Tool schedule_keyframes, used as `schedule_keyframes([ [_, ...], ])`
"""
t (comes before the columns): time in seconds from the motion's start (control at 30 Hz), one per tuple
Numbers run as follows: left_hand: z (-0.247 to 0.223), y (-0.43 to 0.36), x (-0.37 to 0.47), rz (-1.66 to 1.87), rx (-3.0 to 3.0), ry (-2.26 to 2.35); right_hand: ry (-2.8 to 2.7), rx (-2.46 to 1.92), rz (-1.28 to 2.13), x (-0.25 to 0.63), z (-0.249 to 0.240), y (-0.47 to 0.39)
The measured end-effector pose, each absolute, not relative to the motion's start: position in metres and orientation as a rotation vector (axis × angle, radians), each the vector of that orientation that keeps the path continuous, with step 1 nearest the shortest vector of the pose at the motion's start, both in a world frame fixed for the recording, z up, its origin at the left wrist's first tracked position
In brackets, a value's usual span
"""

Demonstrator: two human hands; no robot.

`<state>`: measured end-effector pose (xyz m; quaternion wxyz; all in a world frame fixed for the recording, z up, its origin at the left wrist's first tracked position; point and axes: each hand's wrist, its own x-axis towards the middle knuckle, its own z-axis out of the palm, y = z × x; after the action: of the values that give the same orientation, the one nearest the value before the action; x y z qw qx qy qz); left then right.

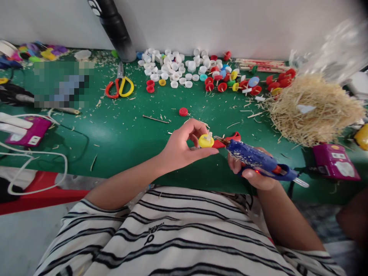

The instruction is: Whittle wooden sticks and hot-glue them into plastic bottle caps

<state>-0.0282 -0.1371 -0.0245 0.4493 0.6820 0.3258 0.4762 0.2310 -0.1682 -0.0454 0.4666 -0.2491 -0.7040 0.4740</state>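
Note:
My left hand (pixel 184 143) pinches a yellow bottle cap (pixel 204 141) between thumb and fingers; a short pale piece stands up from the cap's top. My right hand (pixel 258 174) is wrapped round a blue glue gun (pixel 255 158), whose nozzle points left and sits close beside the cap. A clear glue stick (pixel 301 182) sticks out of the gun's rear. Behind the nozzle lies a red-handled tool (pixel 236 137), partly hidden by the gun. A red cap (pixel 183 111) rests on the green table (pixel 138 142) beyond my left hand.
White caps (pixel 174 67) and red caps (pixel 222 87) lie along the back, near a black bottle (pixel 116 32). Scissors (pixel 119 86) are at the back left. Straw (pixel 313 111) is heaped at right, behind a purple box (pixel 336 161). White cables (pixel 64 161) loop at left.

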Motion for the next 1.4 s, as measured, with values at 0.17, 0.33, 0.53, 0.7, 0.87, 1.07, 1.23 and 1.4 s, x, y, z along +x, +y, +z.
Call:
schedule_keyframes([
  [0.17, -0.026, -0.137, -0.028, 1.185, 1.697, 0.793, -1.788, -0.532, 1.129, 0.229, -0.040, -0.167],
  [0.33, -0.028, -0.137, -0.028, 1.203, 1.698, 0.775, -1.818, -0.570, 1.076, 0.230, -0.038, -0.168],
  [0.53, -0.025, -0.137, -0.028, 1.222, 1.706, 0.766, -1.814, -0.592, 1.075, 0.231, -0.035, -0.168],
  [0.7, -0.022, -0.138, -0.027, 1.223, 1.689, 0.769, -1.797, -0.584, 1.080, 0.228, -0.030, -0.168],
  [0.87, -0.023, -0.137, -0.028, 1.233, 1.685, 0.749, -1.823, -0.581, 1.066, 0.225, -0.026, -0.168],
  [1.07, -0.025, -0.137, -0.026, 1.236, 1.619, 0.745, -1.864, -0.533, 1.000, 0.226, -0.029, -0.164],
  [1.23, -0.028, -0.136, -0.026, 1.237, 1.624, 0.728, -1.879, -0.536, 0.972, 0.224, -0.028, -0.163],
  [1.4, -0.027, -0.135, -0.025, 1.234, 1.614, 0.727, -1.896, -0.564, 0.999, 0.221, -0.028, -0.163],
])
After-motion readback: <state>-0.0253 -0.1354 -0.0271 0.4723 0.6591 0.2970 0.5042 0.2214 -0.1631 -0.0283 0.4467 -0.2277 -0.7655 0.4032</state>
